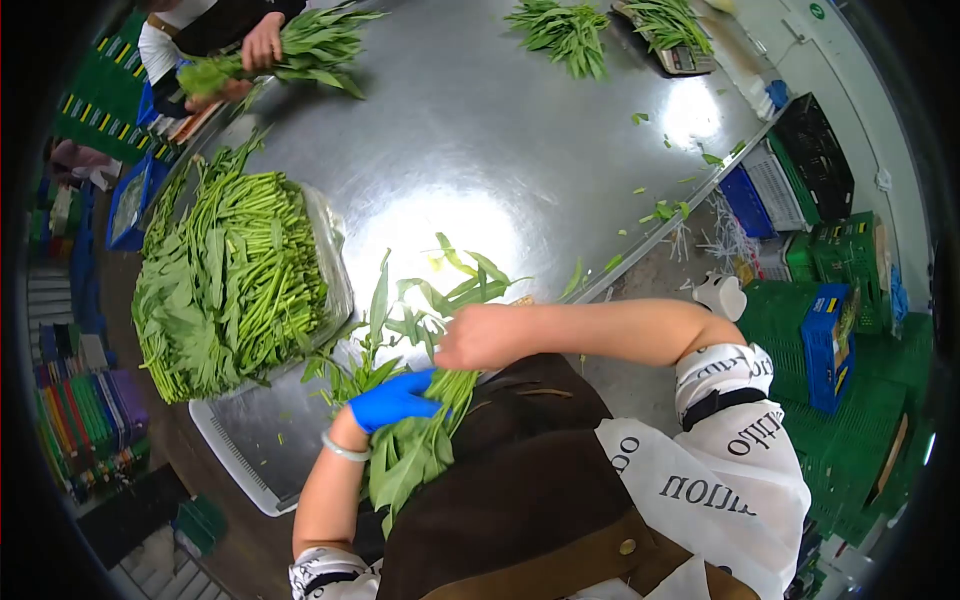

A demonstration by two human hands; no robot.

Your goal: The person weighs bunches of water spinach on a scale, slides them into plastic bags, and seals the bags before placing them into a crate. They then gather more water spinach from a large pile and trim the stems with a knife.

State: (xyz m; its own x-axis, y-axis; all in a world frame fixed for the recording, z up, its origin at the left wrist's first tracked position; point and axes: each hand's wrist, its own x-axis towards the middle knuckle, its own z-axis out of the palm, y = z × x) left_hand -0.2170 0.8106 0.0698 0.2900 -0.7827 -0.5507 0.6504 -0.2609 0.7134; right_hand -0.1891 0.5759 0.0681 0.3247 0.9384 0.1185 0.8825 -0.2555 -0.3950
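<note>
My left hand (393, 402), in a blue glove, is closed round a bunch of leafy green stems (412, 452) close to my apron. Bare and closed, my right hand (470, 337) is at the top of the same bunch; its fingertips are partly hidden. Loose leaves (470, 285) lie on the metal table (450, 130) just beyond my hands. To the left, a large pile of long green stems (235, 280) rests in clear plastic (330, 250).
A co-worker's hands (262, 42) hold greens at the upper left. More greens (565, 35) lie at the far edge, near a scale (685, 62) bearing another bunch. A pale tray (240, 460) sits below the pile. Crates (828, 345) stand at the right.
</note>
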